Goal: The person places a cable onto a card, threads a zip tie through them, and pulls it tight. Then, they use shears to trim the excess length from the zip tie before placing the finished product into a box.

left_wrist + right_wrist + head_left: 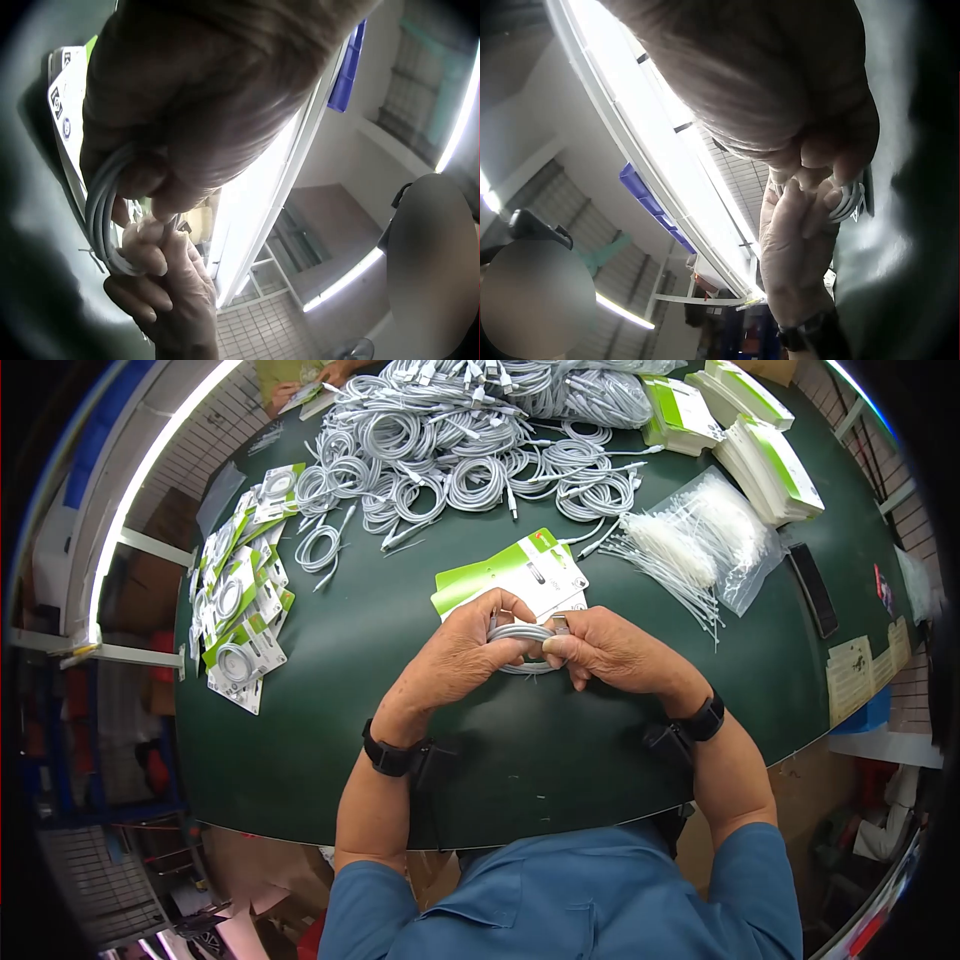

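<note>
A coiled white cable (522, 631) is held between both hands above the near part of the green table. My left hand (465, 652) grips the left side of the coil, its thumb and fingers around the loops. On the other side my right hand (620, 648) pinches the coil with thumb and fingers, close to a cable plug (560, 624). In the left wrist view the loops of the coil (101, 214) hang below the fingers, with a thin tie end sticking out. Just beyond the hands lie green-and-white package cards (515, 572), partly covered by them.
A big heap of coiled cables (440, 440) covers the far side of the table (320, 760). Carded cables (240, 600) pile up at left. To the right are a bag of white zip ties (700, 535), card stacks (770, 470) and a black phone-like slab (812, 590). Another person's hands (335, 374) show at the far edge.
</note>
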Demonstrator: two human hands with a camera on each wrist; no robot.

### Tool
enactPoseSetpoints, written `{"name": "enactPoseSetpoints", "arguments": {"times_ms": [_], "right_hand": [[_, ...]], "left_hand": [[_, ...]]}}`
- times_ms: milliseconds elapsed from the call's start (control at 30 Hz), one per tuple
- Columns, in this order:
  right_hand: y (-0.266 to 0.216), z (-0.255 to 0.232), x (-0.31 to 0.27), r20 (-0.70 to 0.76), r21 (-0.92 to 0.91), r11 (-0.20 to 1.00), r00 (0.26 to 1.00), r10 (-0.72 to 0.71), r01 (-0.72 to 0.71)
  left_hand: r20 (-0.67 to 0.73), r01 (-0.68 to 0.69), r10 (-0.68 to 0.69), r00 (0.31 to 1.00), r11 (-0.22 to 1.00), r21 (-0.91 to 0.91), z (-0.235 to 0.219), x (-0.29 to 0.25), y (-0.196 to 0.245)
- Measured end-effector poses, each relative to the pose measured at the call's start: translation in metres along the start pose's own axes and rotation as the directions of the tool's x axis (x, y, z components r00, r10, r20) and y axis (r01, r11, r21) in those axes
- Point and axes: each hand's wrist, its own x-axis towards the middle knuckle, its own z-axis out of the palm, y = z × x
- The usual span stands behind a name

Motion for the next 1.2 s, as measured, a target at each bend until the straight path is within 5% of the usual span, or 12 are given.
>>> {"name": "enactPoseSetpoints", "arguments": {"times_ms": [233,333,400,467,500,567,633,800,900,1000,1033,1200], "right_hand": [[0.001,-0.007,-0.001,-0.108,0.071,0.996,0.993,-0.053,0.060],[0.000,-0.007,-0.002,-0.194,0.170,0.976,0.976,-0.103,0.136],[-0.001,-0.013,-0.005,-0.225,0.195,0.966,0.966,-0.125,0.171],[-0.003,-0.018,-0.006,-0.254,0.296,0.934,0.959,-0.127,0.202],[-0.004,-0.019,-0.007,-0.263,0.381,0.900,0.958,-0.115,0.213],[-0.011,-0.018,-0.010,-0.264,0.512,0.824,0.957,-0.118,0.243],[-0.010,-0.015,-0.010,-0.237,0.569,0.777,0.958,-0.160,0.270],[-0.007,-0.013,-0.007,-0.254,0.639,0.716,0.956,-0.147,0.280],[-0.012,-0.013,-0.007,-0.256,0.693,0.675,0.962,-0.098,0.253],[-0.027,-0.008,-0.011,-0.334,0.582,0.753,0.935,-0.123,0.307],[-0.026,-0.006,-0.011,-0.344,0.567,0.765,0.932,-0.117,0.305],[-0.026,-0.004,-0.010,-0.328,0.587,0.755,0.939,-0.108,0.292]], "left_hand": [[-0.145,-0.082,0.075,0.987,0.996,-0.043,0.009,-0.003,0.013],[-0.313,-0.279,0.243,0.918,0.957,-0.074,0.019,-0.006,0.024],[-0.476,-0.376,0.541,0.693,0.835,0.402,0.023,-0.009,0.025],[-0.365,-0.154,0.827,0.428,0.464,0.872,0.025,-0.022,0.043],[-0.316,-0.211,0.866,0.388,0.418,0.884,0.031,-0.026,0.045],[-0.193,-0.389,0.825,0.531,0.439,0.810,0.047,-0.030,0.039],[-0.119,-0.449,0.796,0.593,0.449,0.772,0.065,-0.025,0.034],[-0.135,-0.410,0.814,0.564,0.419,0.810,0.080,-0.005,0.034],[-0.091,-0.409,0.705,0.704,0.507,0.759,0.073,-0.004,0.027],[-0.115,-0.489,0.753,0.648,0.528,0.694,0.060,-0.005,0.022],[-0.100,-0.554,0.839,0.535,0.438,0.708,0.057,-0.001,0.024],[-0.051,-0.611,0.907,0.417,0.322,0.724,0.052,-0.003,0.019]]}}
